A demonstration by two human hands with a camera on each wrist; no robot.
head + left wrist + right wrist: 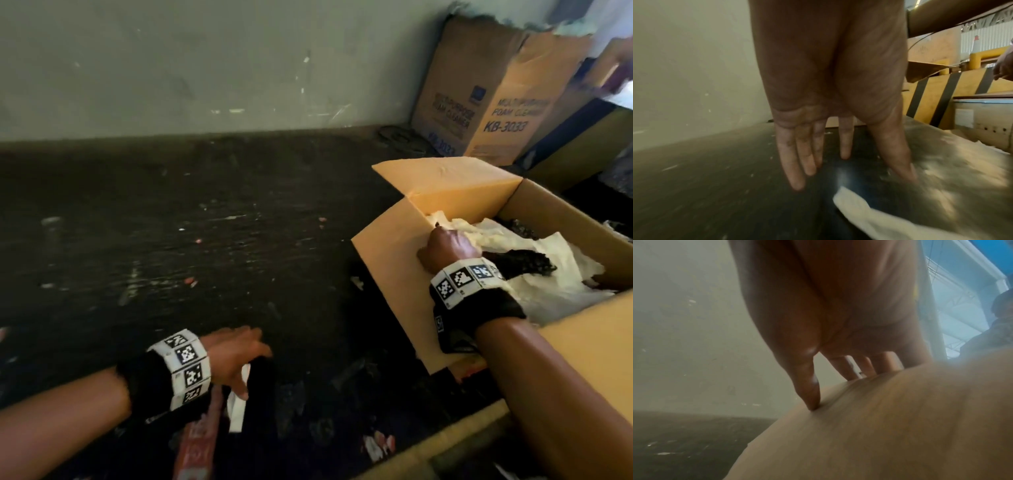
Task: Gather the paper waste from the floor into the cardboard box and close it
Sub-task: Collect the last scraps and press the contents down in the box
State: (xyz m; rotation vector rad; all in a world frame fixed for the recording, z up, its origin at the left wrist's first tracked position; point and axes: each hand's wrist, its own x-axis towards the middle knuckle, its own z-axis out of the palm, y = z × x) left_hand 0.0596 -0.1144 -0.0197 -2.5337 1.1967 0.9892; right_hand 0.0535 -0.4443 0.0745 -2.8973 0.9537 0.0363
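Note:
The open cardboard box [387,274] stands on the dark floor at the right, its far flap [445,178] standing up. White crumpled paper [548,274] and a black item [524,262] lie inside it. My right hand [445,250] grips the top edge of the box's left wall, thumb [809,395] outside on the cardboard [879,434] and fingers hooked over the edge. My left hand [239,353] hovers low over the floor at the lower left with fingers [797,162] straight. A white paper strip [238,407] lies just beneath it, blurred in the left wrist view [869,211].
A red-and-white printed strip [198,442] lies under my left wrist, and a small scrap [378,445] lies near the box's front corner. A taller printed carton [496,102] stands against the pale wall [205,68] behind. Small bits of litter dot the floor [171,222].

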